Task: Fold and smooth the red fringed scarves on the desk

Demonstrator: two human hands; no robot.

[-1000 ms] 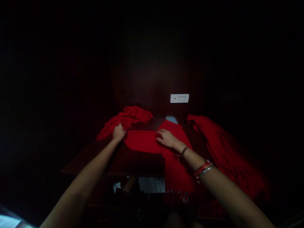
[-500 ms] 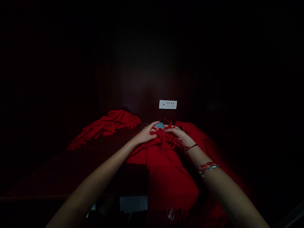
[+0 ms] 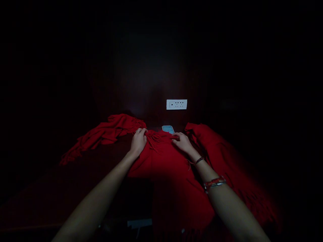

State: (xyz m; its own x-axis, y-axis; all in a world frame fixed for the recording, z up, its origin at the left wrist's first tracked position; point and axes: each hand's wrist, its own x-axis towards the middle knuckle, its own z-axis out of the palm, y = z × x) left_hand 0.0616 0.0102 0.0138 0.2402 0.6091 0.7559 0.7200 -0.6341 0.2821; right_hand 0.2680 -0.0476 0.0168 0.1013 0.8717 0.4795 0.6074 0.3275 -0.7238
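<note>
My left hand (image 3: 138, 142) is closed on the far end of a red scarf (image 3: 174, 174), fingers curled into the cloth beside its fringe (image 3: 154, 138). My right hand (image 3: 183, 144) touches the far edge, thumb and forefinger bent; I cannot tell whether they pinch it.

Between my hands the fringe lies in loose, tangled strands. From there the scarf spreads toward me, plain and deep red, mostly smooth with a few soft creases below my right wrist. It runs past the table's (image 3: 63, 188) front edge, darkening into shadow.

Just beyond my right fingertips lies a phone (image 3: 168, 129). A crumpled red cloth (image 3: 111, 129) sits left of my left hand; another red piece (image 3: 219, 148) lies right of my right.
</note>
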